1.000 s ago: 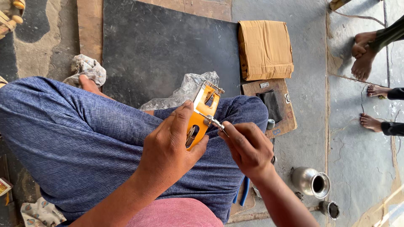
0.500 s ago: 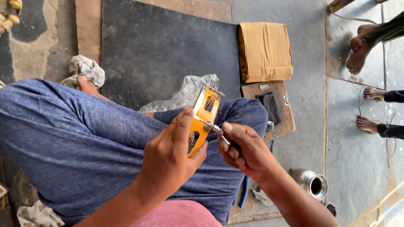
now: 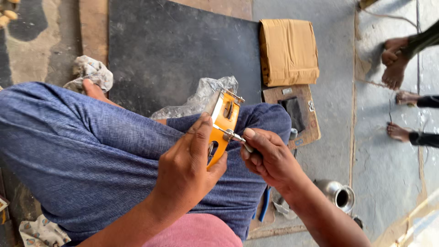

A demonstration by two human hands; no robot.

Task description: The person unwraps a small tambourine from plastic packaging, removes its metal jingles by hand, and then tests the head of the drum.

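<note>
Lower half of the orange metal bracket [image 3: 222,123] at frame centre is hidden behind your left hand [image 3: 187,169], fingers curled tight around it, while your right hand [image 3: 267,158] pinches closed on a small, hard-to-make-out metal tool [image 3: 234,136] touching its edge.

Bare black mat [image 3: 169,59] ahead lies open — plastic wrap [image 3: 201,98], cardboard packet [image 3: 289,51] and wooden block [image 3: 295,114] crowd its right side.
</note>
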